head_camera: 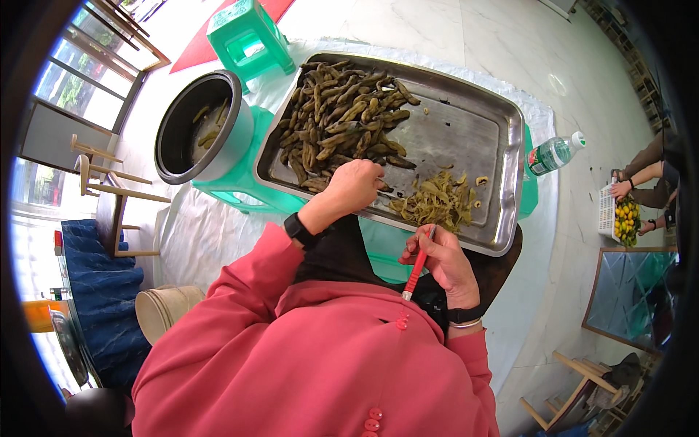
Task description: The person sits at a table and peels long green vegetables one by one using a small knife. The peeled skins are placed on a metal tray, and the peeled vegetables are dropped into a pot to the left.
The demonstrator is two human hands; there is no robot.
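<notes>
A metal tray (494,128) lies before me, with a large heap of dark brown-green pods (338,109) on its left side. My left hand (352,187) reaches over the tray's near edge with curled fingers. A dark piece shows at its fingertips, but whether they grip it is hidden. Just right of it is a pile of yellow-green peelings (439,202). My right hand (442,259) is closed around a small red-handled knife (418,270), held slantwise at the near rim, beside the peelings.
A dark-lined pot (224,158) with a few yellow-green pieces stands left of the tray on a green plastic stool (262,125). Another green stool (248,38) is beyond. A water bottle (551,155) stands to the right. Far right, a person's hands hold a white basket (607,213) of yellow fruit.
</notes>
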